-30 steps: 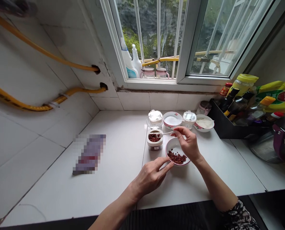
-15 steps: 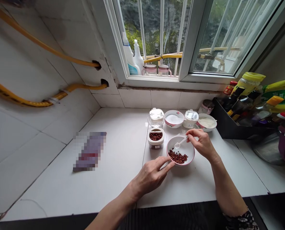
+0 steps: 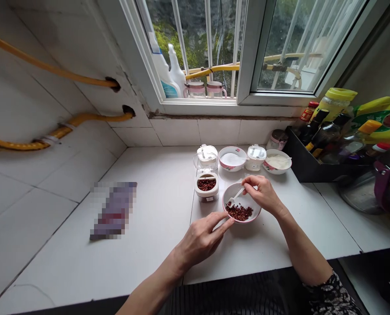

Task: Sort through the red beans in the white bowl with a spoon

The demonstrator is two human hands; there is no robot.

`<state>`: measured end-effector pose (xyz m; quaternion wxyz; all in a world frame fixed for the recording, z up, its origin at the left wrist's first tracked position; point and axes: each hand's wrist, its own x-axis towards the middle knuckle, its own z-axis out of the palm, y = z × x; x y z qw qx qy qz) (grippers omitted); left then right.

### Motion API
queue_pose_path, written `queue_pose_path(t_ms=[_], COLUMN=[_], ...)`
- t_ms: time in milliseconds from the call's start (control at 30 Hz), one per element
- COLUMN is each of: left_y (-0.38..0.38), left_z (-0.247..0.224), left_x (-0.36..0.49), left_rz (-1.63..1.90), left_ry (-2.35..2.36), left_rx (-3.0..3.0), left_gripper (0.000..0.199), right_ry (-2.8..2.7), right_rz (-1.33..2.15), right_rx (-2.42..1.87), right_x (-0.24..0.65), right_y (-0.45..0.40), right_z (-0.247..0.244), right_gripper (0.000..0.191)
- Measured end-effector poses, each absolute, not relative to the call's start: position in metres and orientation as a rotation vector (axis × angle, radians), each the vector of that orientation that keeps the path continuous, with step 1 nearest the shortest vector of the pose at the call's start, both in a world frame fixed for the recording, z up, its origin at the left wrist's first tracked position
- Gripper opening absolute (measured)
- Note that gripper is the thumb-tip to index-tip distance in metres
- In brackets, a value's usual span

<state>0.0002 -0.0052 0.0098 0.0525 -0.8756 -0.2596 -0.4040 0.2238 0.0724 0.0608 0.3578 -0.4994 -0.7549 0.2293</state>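
A small white spoon (image 3: pixel 235 197) is pinched between the thumb and fingers of my right hand (image 3: pixel 262 190). Its tip dips into reddish-brown peppercorns (image 3: pixel 240 213) in a white bowl with a pink rim (image 3: pixel 258 207). My left hand (image 3: pixel 205 238) has its fingers stretched out, fingertips against the bowl's near left rim; its thumb is mostly hidden. Just left of the bowl stands a spice jar (image 3: pixel 208 197) with its lid up and the same peppercorns inside.
Behind are a bowl of white grains (image 3: pixel 232 158), a lidded white jar (image 3: pixel 255 157), another white jar (image 3: pixel 208 154) and a bowl of pale powder (image 3: pixel 277 161). A black box (image 3: pixel 308 168) of bottles stands right. A blurred purple packet (image 3: pixel 114 211) lies left.
My right hand has lowered the spoon, moving its tip leftward from above the bowl into the peppercorns. My left hand stays at the rim. The whole view has shifted slightly.
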Motion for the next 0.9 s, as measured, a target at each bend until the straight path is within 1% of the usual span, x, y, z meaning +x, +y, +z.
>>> queue_pose_path(t_ms=[133, 300, 367, 733, 900], left_y=[-0.0047, -0.0043, -0.0042, -0.0044, -0.0041], left_z=[0.0106, 0.0107, 0.0108, 0.0105, 0.0119], left_x=[0.0011, 0.0011, 0.0011, 0.0008, 0.0021], left_rz=[-1.227, -1.233, -1.235, -1.22, -1.236], left_ry=[-0.788, -0.79, -0.786, -0.805, -0.791], left_rx=[-2.655, -2.65, -2.65, -2.666, -2.658], left_gripper=[0.032, 0.032, 0.032, 0.035, 0.033], right_ry=[-1.803, -1.893, -1.89, -1.571, -1.523], right_rz=[0.772, 0.631, 0.644, 1.044, 1.092], right_rx=[-1.297, -1.324, -1.324, -1.305, -1.274], right_x=[0.229, 0.2275, 0.2264, 0.2289, 0.2283], right_y=[0.0735, 0.0738, 0.0737, 0.0788, 0.0799], right_z=[0.0657, 0.0657, 0.0652, 0.0617, 0.0619], right_gripper=[0.014, 0.014, 0.015, 0.015, 0.017])
